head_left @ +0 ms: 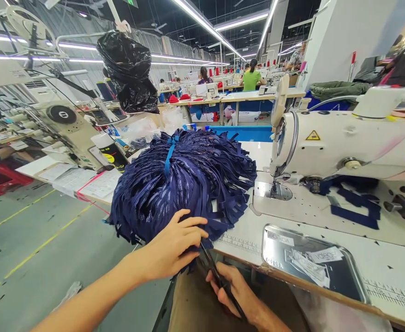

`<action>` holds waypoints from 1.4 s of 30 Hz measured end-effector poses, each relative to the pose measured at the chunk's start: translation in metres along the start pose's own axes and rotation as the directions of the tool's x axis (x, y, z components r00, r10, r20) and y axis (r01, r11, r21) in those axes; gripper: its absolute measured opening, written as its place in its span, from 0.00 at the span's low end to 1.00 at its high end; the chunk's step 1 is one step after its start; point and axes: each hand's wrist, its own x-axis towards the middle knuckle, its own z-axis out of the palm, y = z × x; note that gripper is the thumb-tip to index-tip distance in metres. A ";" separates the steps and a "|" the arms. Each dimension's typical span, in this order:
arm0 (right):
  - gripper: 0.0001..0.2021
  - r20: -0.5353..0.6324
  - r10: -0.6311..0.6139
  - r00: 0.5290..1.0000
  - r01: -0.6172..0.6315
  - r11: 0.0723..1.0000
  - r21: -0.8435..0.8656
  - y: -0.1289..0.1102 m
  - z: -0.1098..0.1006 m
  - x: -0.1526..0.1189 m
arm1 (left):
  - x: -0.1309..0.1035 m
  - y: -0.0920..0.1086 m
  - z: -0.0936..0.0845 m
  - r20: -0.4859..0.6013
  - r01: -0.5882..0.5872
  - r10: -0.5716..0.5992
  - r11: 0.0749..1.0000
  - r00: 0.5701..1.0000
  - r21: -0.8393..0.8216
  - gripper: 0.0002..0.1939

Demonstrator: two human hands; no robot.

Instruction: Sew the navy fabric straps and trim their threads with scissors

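A large bundle of navy blue fabric strips [188, 184], tied with a light blue band [169, 159], lies on the sewing table left of the machine. My left hand [175, 246] rests against the bundle's near edge, with its fingers on the strips. Below and to the right, my right hand [235, 288] is wrapped round a dark, long tool [219, 279], whose upper end points toward the strips near my left fingertips. What kind of tool it is cannot be made out clearly.
A white sewing machine [348, 143] stands at the right, with a metal tray [271, 256] of labels before it. Another machine [67, 124], papers [102, 184] and a spray can [110, 150] are at the left. A black bag [129, 74] hangs above; people sit farther back.
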 end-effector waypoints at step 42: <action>0.33 0.065 0.148 0.987 -0.137 0.979 -0.153 -0.016 -0.016 -0.008 | 0.010 -0.028 -0.007 0.145 0.122 -0.068 0.904 0.987 -0.410 0.07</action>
